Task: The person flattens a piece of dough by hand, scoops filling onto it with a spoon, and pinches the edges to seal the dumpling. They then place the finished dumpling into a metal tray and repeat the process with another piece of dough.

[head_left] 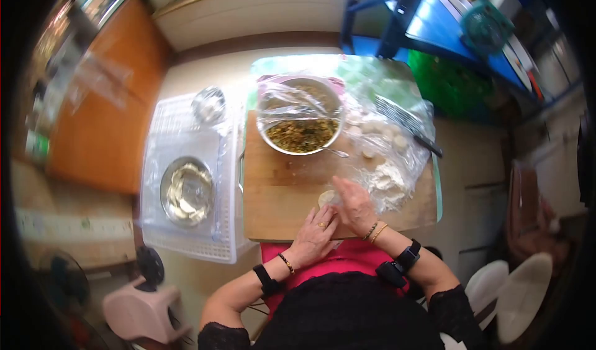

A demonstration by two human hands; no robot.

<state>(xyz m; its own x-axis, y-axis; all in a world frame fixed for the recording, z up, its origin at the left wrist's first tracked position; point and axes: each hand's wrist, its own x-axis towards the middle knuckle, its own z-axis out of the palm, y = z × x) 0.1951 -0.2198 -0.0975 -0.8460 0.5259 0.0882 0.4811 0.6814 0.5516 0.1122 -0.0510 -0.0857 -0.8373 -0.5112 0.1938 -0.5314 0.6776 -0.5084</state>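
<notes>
On the wooden board [279, 195], a small pale dough round [326, 198] lies just beyond my fingertips. My left hand [315, 231] is low on the board's near edge, its fingers together and touching my right hand. My right hand [355, 206] is raised beside it, fingers stretched out. Whatever lies between the two hands is hidden. Beyond them is a white bowl [265, 136] of chopped filling [301, 135], partly covered by plastic wrap, with a spoon [335, 152] leaning out. White flour [390, 183] is piled to the right, near several dough pieces [372, 128].
A knife [427, 144] lies at the board's right on plastic. To the left, a white crate [231, 226] carries a metal bowl with pale dumplings [180, 204]. A pink stool [139, 309] stands at lower left, a blue shelf [437, 21] at upper right.
</notes>
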